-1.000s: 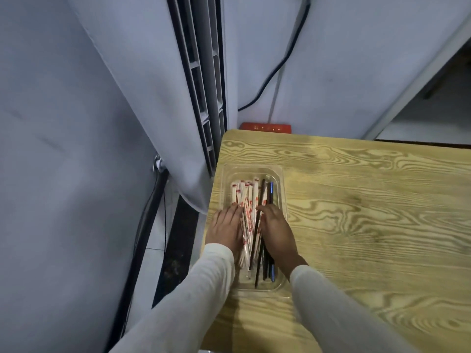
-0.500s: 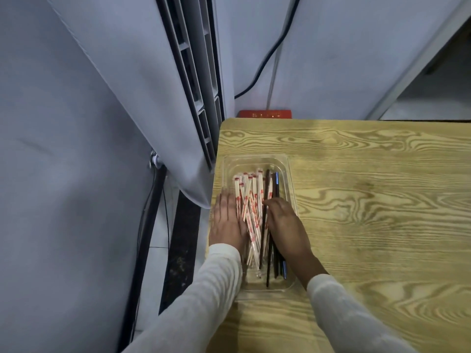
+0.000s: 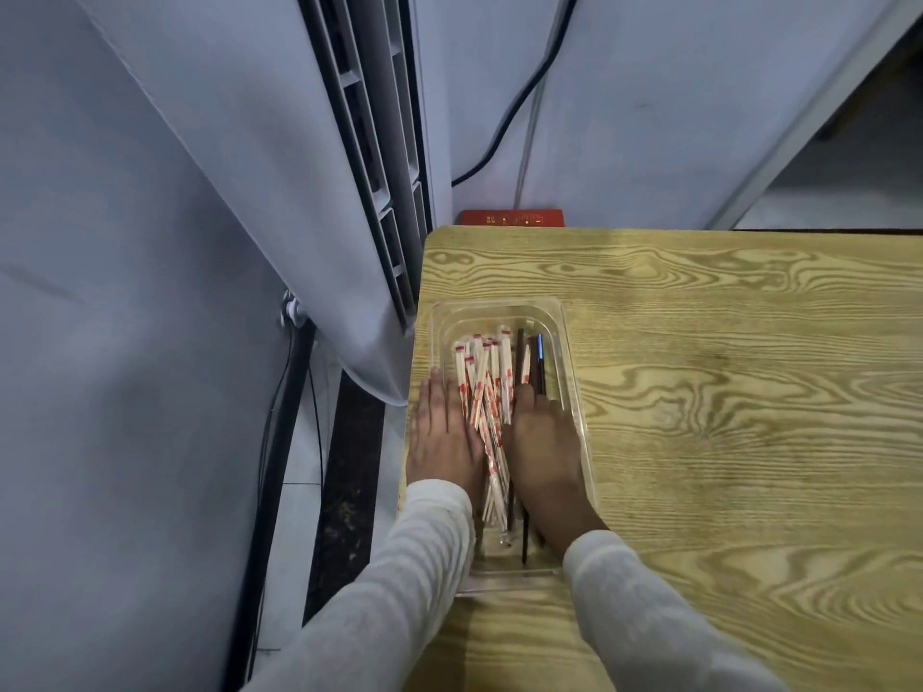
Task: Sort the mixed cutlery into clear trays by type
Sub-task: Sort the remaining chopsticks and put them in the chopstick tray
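Both flat, empty hands now flank wrapped chopsticks (image 3: 482,387), left hand (image 3: 442,437) off them, right hand (image 3: 544,442) covering dark chopsticks (image 3: 540,372); types look separated.

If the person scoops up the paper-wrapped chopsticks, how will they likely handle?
Probably light and stiff: the wrapped chopsticks are thin, straight sticks in paper sleeves. They lie loose and crossed between the left hand and right hand, so a bunch may splay or slip apart. The paper likely gives more grip than the bare dark chopsticks beside them.
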